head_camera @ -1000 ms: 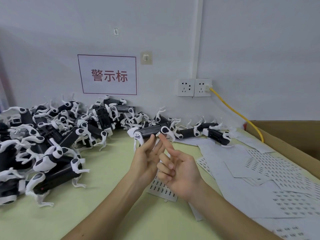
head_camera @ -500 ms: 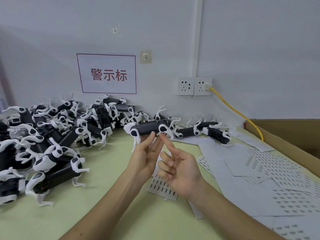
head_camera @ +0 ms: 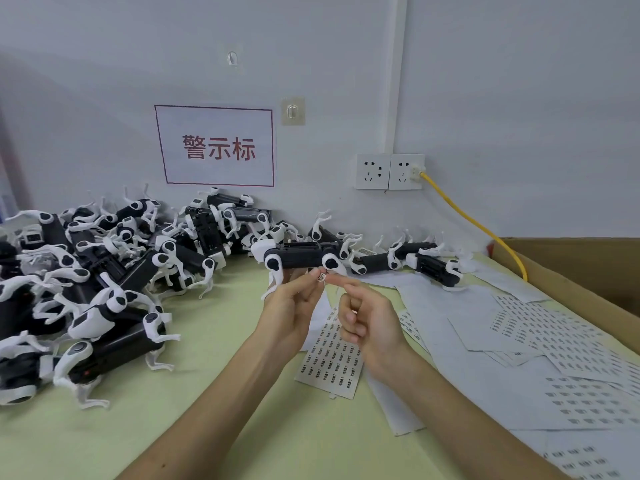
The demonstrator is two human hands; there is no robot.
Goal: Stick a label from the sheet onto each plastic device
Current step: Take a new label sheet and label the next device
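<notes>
The left hand (head_camera: 294, 306) grips a black-and-white plastic device (head_camera: 298, 257) from below, fingers clamped on its body, raised above the desk (head_camera: 214, 403). The right hand (head_camera: 369, 318) holds a small label (head_camera: 322, 277) at its forefinger tip just under the device, its other fingers curled. The label sheet (head_camera: 332, 362) lies on the desk beneath both hands.

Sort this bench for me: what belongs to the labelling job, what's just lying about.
Job: plastic device in left hand, label at right hand's fingertips, label sheet, pile of devices.
Lying about: yellow cable, wall sockets, cardboard box, wall sign.
</notes>
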